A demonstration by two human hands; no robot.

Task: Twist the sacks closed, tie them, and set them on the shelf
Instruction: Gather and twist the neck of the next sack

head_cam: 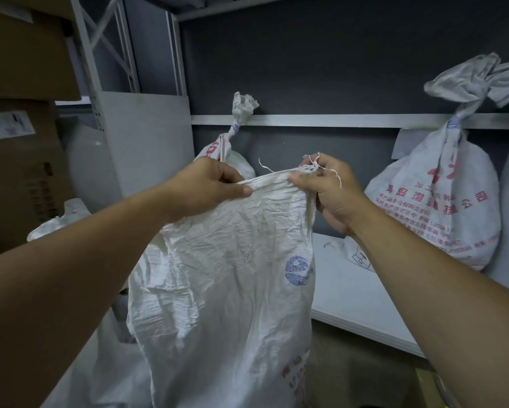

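Forearms stretch in from both lower corners and meet at the mouth of the open sack (pixel 226 275). The sack hangs in front of the shelf (pixel 350 293), and its foot is out of view below. The left hand (pixel 209 187) pinches the left end of the rim, thumb on the near side and fingers curled behind. Between the hands the rim is pulled flat and level. The right hand (pixel 329 195) pinches the right corner, where loose threads (pixel 334 175) trail off the cut edge.

The step in hand looks like gathering the mouth before the twist. To do it well, I judge the hands should bunch the rim together and then grip somewhat below the edge, so a neck is left to tie. One hand should hold that neck firm while the other turns it one way only. The frayed threads are best caught inside the twist.

Counting from the left:
- At least two cardboard boxes (pixel 20 54) are stacked.
- One white bundle (pixel 58 222) sits low down; I cannot tell whether it is a sack.
- One tied sack (pixel 237 128) stands behind the left hand.
- One open sack is held in the hands.
- One second tied sack (pixel 441 207) rests on the shelf at the right.
- That makes two tied, with one yet to close.
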